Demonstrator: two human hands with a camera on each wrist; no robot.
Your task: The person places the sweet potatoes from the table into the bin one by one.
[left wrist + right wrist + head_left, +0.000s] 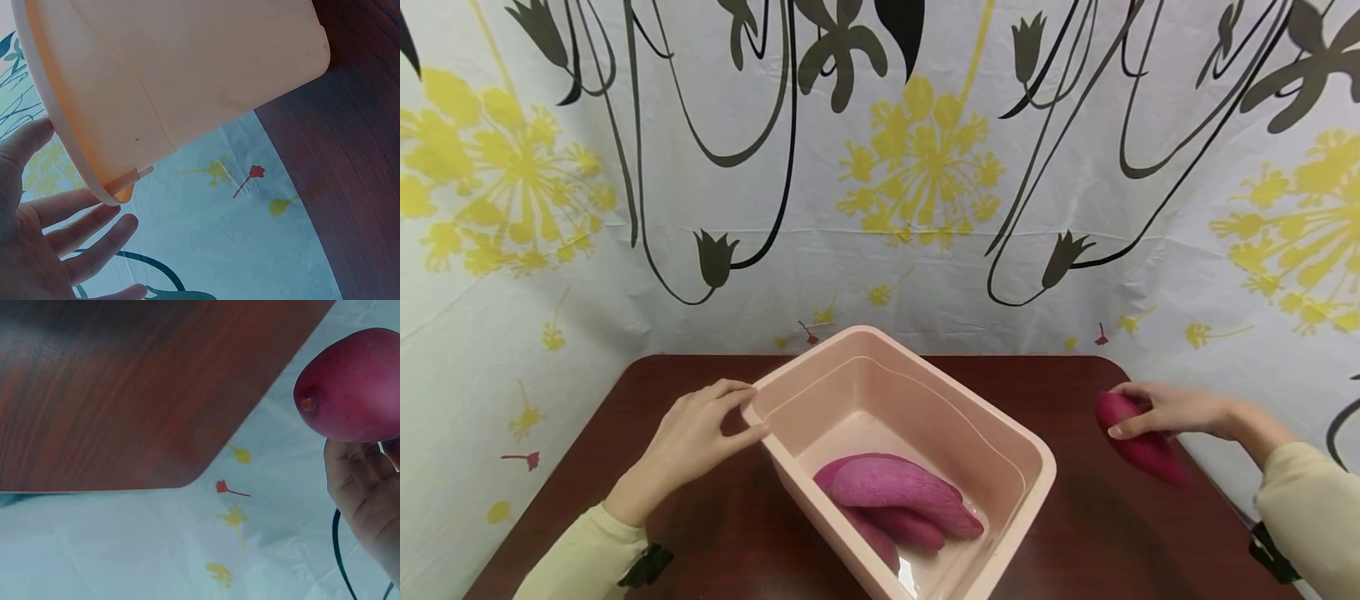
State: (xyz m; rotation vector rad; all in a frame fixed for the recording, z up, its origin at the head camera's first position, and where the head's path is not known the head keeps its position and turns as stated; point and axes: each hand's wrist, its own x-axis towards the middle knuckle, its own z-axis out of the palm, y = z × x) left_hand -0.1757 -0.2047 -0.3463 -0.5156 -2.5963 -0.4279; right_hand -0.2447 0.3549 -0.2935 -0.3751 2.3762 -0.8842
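Observation:
In the head view, a pink rectangular plastic basin [816, 392] sits at an angle on the table. Several purple-red sweet potatoes [891, 485] lie piled inside it, towards its near end. My left hand [692, 433] pinches the basin's left corner at the rim; the left wrist view shows the thumb [34, 137] on one side of the rim and the index finger hooked under it. Off to the right of the basin, my right hand [1187, 412] grips another sweet potato [1153, 457], raised above the table's right edge. One rounded end of this sweet potato [356, 387] shows in the right wrist view.
The dark reddish-brown table [700, 500] has rounded far corners. Right behind it hangs a pale cloth [820, 275] printed with yellow flowers and dark stems, which also runs along both sides. Dark bands [647, 565] are on both wrists.

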